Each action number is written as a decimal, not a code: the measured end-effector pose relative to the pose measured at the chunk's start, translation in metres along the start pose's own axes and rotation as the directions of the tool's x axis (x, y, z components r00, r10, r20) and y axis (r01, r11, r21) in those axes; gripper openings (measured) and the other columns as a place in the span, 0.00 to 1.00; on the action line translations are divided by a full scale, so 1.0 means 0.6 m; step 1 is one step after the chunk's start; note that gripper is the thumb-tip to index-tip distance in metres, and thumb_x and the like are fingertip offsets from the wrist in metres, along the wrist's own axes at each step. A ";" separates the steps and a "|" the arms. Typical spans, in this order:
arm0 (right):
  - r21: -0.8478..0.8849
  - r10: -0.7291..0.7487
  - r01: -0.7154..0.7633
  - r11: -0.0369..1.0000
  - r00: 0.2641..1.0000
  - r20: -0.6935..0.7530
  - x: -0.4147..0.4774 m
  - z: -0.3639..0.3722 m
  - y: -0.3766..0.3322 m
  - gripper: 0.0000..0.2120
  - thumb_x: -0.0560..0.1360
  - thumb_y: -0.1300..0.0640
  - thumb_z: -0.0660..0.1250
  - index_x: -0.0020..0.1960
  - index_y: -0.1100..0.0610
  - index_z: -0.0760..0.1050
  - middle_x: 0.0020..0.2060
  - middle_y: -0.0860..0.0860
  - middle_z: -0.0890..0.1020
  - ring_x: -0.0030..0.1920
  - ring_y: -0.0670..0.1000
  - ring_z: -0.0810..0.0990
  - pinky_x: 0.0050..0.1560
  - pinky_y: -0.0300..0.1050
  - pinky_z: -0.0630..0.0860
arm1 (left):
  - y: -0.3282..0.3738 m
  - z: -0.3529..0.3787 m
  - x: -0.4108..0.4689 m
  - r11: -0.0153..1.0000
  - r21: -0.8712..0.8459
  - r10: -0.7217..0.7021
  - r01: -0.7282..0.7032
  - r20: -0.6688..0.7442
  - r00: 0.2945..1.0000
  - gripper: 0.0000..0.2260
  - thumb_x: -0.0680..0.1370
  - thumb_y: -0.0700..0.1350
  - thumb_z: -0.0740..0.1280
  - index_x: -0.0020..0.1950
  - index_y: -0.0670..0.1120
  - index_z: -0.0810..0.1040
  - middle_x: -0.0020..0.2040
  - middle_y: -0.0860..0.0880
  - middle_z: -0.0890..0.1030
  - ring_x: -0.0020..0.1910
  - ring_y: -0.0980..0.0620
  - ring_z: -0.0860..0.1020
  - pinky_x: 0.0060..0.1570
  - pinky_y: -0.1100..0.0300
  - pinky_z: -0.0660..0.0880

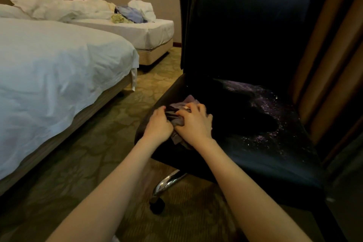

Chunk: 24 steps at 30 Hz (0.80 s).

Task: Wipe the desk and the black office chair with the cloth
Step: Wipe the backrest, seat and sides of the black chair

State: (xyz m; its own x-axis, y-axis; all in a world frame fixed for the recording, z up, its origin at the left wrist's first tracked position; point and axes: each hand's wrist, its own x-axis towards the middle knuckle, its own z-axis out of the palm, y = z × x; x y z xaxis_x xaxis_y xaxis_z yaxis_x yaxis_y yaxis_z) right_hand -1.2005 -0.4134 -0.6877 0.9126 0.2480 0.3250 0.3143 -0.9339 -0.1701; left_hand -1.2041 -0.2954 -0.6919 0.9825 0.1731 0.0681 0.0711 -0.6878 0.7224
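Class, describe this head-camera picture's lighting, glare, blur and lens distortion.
Head view: dim, warm light; the backrest of the black office chair sinks into shadow, its seat shows speckled glare; the chrome base glints; the near bed is brightest; the wide lens bows the edges; left hand, right hand and cloth look slightly soft.

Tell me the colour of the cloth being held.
The cloth is a dull purplish grey, seen best in the head view.
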 end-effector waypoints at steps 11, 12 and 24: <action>0.066 0.456 -0.451 0.890 0.881 -0.125 0.031 -0.087 0.209 0.20 0.74 0.49 0.66 0.66 0.49 0.74 0.65 0.56 0.69 0.65 0.61 0.62 0.61 0.60 0.64 | 0.017 -0.006 0.021 0.989 0.151 -0.003 0.010 -0.045 0.999 0.27 0.76 0.36 0.61 0.74 0.44 0.60 0.72 0.43 0.61 0.71 0.44 0.62 0.69 0.51 0.63; 0.106 0.409 -0.396 0.912 0.898 -0.162 0.041 -0.087 0.192 0.20 0.74 0.48 0.66 0.66 0.48 0.73 0.65 0.55 0.69 0.65 0.61 0.62 0.61 0.58 0.65 | 0.025 -0.007 0.030 0.982 0.186 -0.031 0.037 -0.038 0.999 0.25 0.76 0.37 0.61 0.73 0.44 0.60 0.71 0.42 0.62 0.70 0.43 0.62 0.69 0.51 0.63; -0.007 0.073 -0.073 0.997 0.997 0.012 0.165 0.034 0.018 0.22 0.74 0.47 0.66 0.67 0.45 0.70 0.70 0.53 0.63 0.70 0.57 0.58 0.64 0.62 0.62 | 0.014 -0.018 0.123 0.927 0.350 -0.185 0.136 0.109 0.977 0.07 0.71 0.45 0.71 0.47 0.48 0.77 0.58 0.45 0.75 0.59 0.45 0.74 0.57 0.56 0.72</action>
State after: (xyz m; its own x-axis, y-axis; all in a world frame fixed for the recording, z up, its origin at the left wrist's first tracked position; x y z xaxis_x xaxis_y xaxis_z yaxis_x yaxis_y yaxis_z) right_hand -1.1015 -0.3935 -0.6762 0.9361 0.1825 0.3006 0.2453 -0.9513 -0.1864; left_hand -1.1327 -0.2805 -0.6735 0.9652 0.2195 -0.1419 0.2601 -0.8605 0.4381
